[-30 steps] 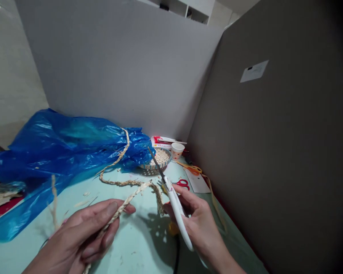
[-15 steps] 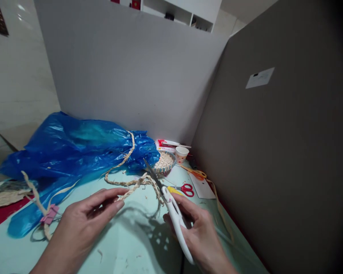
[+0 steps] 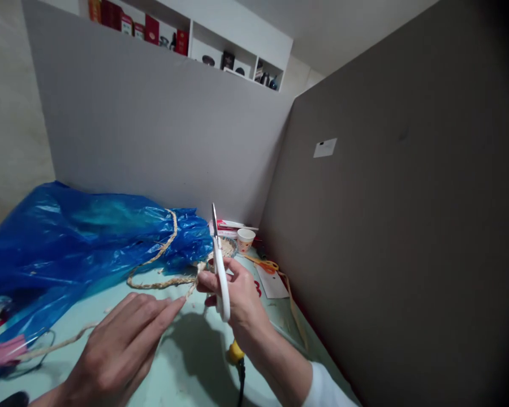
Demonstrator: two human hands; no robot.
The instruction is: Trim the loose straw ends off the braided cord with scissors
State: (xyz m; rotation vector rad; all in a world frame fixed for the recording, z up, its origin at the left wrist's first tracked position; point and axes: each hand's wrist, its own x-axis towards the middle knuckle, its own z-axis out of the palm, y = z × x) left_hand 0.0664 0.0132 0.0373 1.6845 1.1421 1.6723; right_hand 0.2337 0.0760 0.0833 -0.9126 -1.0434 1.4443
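Observation:
My left hand (image 3: pixel 125 333) is closed, its fingertips pinching a braided straw cord (image 3: pixel 163 284). The cord's plait runs up from there to my right hand (image 3: pixel 244 297). In that hand is a pair of white-handled scissors (image 3: pixel 221 277), its blades pointing up and looking closed. My right thumb and fingertips also meet around the cord. From my hands the cord loops left across the table and up over a blue plastic bag (image 3: pixel 97 226). At the lower left, a pink clip (image 3: pixel 11 350) sits on another length of straw strand.
Behind my right hand are a small woven basket (image 3: pixel 229 247) and a paper cup (image 3: pixel 246 238). Orange scissors (image 3: pixel 266 264) lie by a white card (image 3: pixel 275 284). A yellow-ended tool with a black cable (image 3: pixel 236 351) is below my right wrist. Grey panels (image 3: pixel 165 130) rise behind and at right.
My right hand has moved left and up, its fingers now on the cord, and the scissors have turned more upright. My left hand has turned back-up. The view has tilted up and shifted right.

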